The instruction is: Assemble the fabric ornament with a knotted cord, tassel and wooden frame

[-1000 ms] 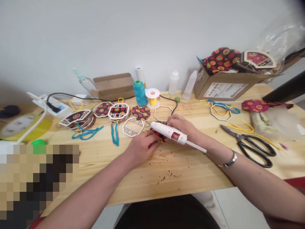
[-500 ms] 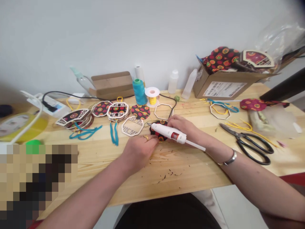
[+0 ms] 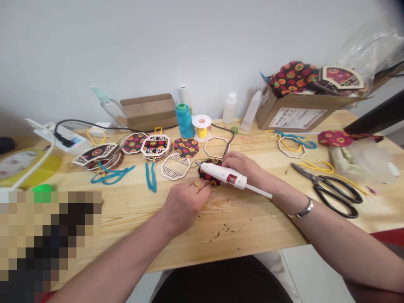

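Note:
My right hand (image 3: 244, 165) is closed around a white hot glue gun (image 3: 223, 174), a glue stick (image 3: 259, 192) jutting from its back. The nozzle points left, just over a black fabric piece (image 3: 205, 170) with a red and orange pattern. Curled at the lower edge of that piece, my left hand (image 3: 186, 206) pinches it; the fingertips are partly hidden. Left of the nozzle lies a pale lattice frame (image 3: 175, 167). A plain octagonal frame (image 3: 217, 147) and another patterned piece (image 3: 186, 148) lie just behind.
Black-handled scissors (image 3: 328, 189) lie to the right. Behind stand a blue thread cone (image 3: 184, 122), a yellow thread spool (image 3: 202, 126), two plastic bottles (image 3: 229, 108) and a filled cardboard box (image 3: 293, 113). Finished-looking lattice ornaments (image 3: 156, 146) and a power strip (image 3: 69, 139) are at left.
My left hand has turned a little and slid slightly down along the fabric's lower edge. The glue gun and my right hand stay almost where they were.

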`<control>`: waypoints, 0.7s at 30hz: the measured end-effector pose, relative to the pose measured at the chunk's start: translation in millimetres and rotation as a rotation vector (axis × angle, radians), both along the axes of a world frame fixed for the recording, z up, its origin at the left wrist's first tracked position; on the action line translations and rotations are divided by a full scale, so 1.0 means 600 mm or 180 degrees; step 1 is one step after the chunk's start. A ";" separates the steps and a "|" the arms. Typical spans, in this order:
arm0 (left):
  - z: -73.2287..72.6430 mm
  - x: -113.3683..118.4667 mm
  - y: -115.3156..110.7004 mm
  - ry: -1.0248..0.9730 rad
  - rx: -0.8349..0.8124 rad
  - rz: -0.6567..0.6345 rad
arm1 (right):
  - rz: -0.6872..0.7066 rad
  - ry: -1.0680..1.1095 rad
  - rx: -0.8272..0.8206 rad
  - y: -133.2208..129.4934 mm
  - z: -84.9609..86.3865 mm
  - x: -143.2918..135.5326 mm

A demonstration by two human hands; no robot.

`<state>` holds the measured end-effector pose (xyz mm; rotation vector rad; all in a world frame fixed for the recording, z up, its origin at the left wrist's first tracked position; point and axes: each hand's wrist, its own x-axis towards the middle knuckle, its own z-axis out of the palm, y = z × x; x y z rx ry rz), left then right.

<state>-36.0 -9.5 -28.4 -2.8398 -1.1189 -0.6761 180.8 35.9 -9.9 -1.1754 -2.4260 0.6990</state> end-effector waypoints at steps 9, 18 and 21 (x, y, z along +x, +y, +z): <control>0.000 0.001 -0.001 0.0527 0.0555 0.0011 | 0.0262 -0.0005 0.0379 0.000 -0.005 0.005; 0.005 0.003 0.000 0.0513 0.0597 -0.0016 | 0.0427 0.0033 0.0365 -0.006 0.004 0.003; 0.005 0.003 -0.001 0.0503 0.0625 -0.0022 | 0.0465 0.0046 0.0418 -0.006 0.002 0.004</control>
